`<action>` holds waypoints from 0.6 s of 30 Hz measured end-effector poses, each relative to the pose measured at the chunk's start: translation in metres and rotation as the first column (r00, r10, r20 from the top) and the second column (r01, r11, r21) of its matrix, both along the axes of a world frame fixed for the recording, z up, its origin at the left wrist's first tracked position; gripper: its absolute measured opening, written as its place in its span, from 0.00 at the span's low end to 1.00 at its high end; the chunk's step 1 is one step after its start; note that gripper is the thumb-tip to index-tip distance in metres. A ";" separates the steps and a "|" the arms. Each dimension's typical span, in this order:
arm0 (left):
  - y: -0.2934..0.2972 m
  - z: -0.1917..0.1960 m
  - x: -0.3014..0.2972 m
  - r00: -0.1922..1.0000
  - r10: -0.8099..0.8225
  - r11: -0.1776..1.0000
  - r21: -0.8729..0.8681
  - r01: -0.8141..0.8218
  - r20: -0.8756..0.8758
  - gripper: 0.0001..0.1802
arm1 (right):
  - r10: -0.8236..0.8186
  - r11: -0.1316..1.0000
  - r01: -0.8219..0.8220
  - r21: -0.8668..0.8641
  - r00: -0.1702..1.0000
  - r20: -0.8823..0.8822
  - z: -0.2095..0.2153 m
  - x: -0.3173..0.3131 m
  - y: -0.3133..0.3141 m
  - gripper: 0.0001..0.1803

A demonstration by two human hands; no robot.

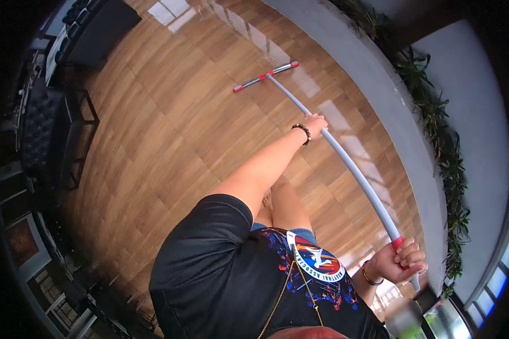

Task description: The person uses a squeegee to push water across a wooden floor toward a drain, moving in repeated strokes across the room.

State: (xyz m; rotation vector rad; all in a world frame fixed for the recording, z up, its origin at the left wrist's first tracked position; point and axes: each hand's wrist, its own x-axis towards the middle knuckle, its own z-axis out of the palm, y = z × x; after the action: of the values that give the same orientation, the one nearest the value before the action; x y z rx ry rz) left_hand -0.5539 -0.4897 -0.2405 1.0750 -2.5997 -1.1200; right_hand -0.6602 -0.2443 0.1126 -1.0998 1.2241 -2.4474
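Note:
A long-handled floor squeegee (356, 169) stretches from the lower right up toward the far middle. Its pale grey handle looks bent by the lens. At the far end, the narrow head (254, 82), grey with red ends and a red centre, rests on the wooden floor. Partway down the handle my left hand (315, 125) is wrapped around it, with a beaded bracelet on the wrist. My right hand (400, 263) grips the upper end, by a red collar, close to my right side. A short tip of the handle sticks out below that fist.
Shiny wood-plank floor (169, 130) spreads ahead and to the left. A curved grey ledge (401, 113) with green plants (449, 164) runs along the right. Black tufted seats (45, 130) stand at the left. My bare foot (267, 199) shows below my left arm.

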 end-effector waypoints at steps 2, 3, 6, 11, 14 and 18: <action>-0.055 -0.015 0.014 1.000 0.004 1.000 -0.022 -0.004 0.000 0.04 | -0.008 1.000 0.008 0.001 1.000 0.009 -0.018 0.013 -0.050 0.18; -0.083 -0.027 0.020 1.000 -0.004 0.999 -0.052 0.003 -0.006 0.04 | 0.014 1.000 -0.014 -0.017 1.000 0.024 -0.028 0.017 -0.077 0.18; -0.176 -0.047 0.029 0.999 0.029 0.996 -0.083 -0.028 0.018 0.04 | 0.044 0.999 -0.042 -0.031 0.998 0.042 -0.055 0.021 -0.154 0.17; -0.323 -0.045 0.053 0.966 0.129 0.959 -0.275 -0.064 0.226 0.10 | 0.106 0.986 -0.111 0.120 0.993 0.047 -0.093 0.029 -0.276 0.16; -0.352 -0.035 0.039 0.943 -0.027 0.943 -0.305 0.135 0.332 0.12 | 0.205 0.976 -0.202 0.080 0.979 -0.021 -0.070 0.005 -0.303 0.15; -0.257 0.042 -0.039 0.888 -0.208 0.975 -0.158 0.156 -0.411 0.05 | 0.180 0.981 -0.175 -0.089 0.983 0.048 0.052 -0.063 -0.234 0.16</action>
State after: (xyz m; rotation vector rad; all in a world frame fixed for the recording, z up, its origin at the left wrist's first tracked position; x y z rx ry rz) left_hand -0.5929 -0.7471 -0.1983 0.4941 -2.4071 -1.0712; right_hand -0.7237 -0.4781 0.1645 -1.1027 0.9700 -2.3958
